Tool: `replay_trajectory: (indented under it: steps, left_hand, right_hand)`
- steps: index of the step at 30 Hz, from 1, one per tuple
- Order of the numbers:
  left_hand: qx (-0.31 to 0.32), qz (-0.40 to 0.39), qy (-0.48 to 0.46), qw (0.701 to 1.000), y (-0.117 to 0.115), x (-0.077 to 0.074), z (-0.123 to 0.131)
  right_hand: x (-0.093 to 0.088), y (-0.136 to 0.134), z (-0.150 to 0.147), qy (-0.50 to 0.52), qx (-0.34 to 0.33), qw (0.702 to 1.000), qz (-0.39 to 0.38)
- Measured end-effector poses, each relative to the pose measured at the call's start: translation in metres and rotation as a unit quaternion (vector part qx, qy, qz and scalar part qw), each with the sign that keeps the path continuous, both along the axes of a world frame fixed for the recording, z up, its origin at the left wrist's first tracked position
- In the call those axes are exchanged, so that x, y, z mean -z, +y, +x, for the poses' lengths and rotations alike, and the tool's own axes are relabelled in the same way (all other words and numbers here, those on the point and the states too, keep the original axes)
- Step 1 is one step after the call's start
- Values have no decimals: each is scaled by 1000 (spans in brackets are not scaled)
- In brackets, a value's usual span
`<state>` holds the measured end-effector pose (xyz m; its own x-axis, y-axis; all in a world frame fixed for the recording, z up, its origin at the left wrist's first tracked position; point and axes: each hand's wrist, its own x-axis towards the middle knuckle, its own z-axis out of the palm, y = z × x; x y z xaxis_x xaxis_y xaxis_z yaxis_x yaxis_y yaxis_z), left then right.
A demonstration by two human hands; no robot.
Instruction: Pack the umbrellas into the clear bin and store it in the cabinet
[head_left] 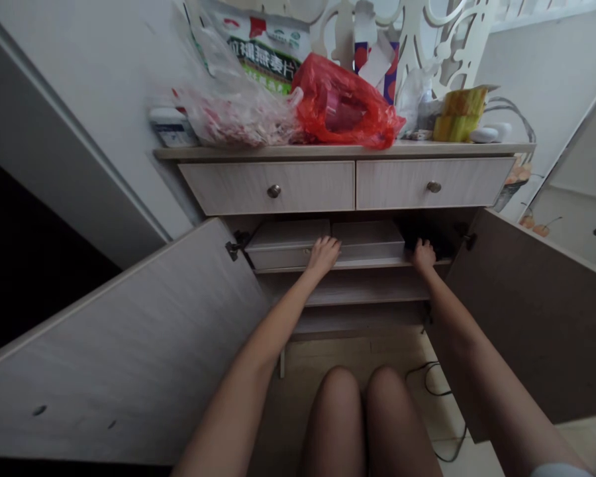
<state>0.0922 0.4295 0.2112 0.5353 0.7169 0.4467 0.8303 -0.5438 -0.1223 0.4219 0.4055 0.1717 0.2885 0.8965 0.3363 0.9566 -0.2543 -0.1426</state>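
Two pale, flat boxes lie side by side on the cabinet's upper shelf [347, 266], a left box [283, 255] and a right box [372, 250]. My left hand [324, 254] is at their fronts, near where they meet, with its fingers slightly apart; it seems to touch the left box's front corner. At the right end of that shelf, my right hand [424, 254] has curled fingers at a dark, soft-looking item [437, 244]. Shadow hides the item's kind and the fingertips.
The left door [144, 358] and right door [541, 318] stand wide open beside my arms. Above are two closed drawers [308, 189]. A red plastic bag [347, 99], an oatmeal bag [273, 50] and tape rolls [459, 116] crowd the top. A cable [440, 392] lies on the floor.
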Motion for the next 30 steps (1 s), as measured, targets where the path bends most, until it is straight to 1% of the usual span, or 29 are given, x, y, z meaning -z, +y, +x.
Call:
replay_trajectory:
  steps: [1,2,4,6,8,10,12,14,16,18,20,22,24,27,30]
  left_hand:
    - [-3,-6,21,1000,5,-2,7]
    - [-9,-11,37,999,10,-3,13]
    - [-19,-17,58,998,18,-2,18]
    - [-23,-19,65,997,23,0,20]
    - [-24,-17,62,998,25,1,20]
    - [-25,-14,58,998,23,-1,20]
    - [-24,-14,54,998,18,-5,18]
    - [-21,-17,54,998,8,-10,13]
    - [-6,-15,48,999,-7,-15,6]
    - [22,2,32,999,-30,-20,-4]
    - [55,29,13,998,-63,-23,-16]
    - [81,51,-7,995,-102,-24,-28]
    - [100,61,-31,993,-146,-22,-40]
    - [117,69,-52,989,-214,-13,-56]
    - [135,90,-65,985,-271,5,-66]
  right_hand:
    - [-3,0,-1,4,-2,1000,22]
    - [-6,0,-2,-1,-22,999,44]
    - [-11,1,-3,-31,-105,992,61]
    - [-15,3,-5,-56,-166,984,37]
    - [-19,6,-7,-62,-181,982,4]
    - [-23,7,-8,-64,-181,981,-11]
    - [-28,5,-7,-71,-190,979,-5]
    - [-32,-3,-5,-78,-207,975,12]
    - [-36,-19,-2,-77,-225,971,35]
    - [-37,-45,1,-72,-244,965,63]
    - [-37,-80,2,-67,-269,956,96]
    - [-34,-120,0,-59,-300,943,130]
    - [-31,-164,-5,-46,-328,930,160]
    - [-25,-231,-15,-27,-358,917,175]
    - [-16,-286,-27,-13,-380,909,173]
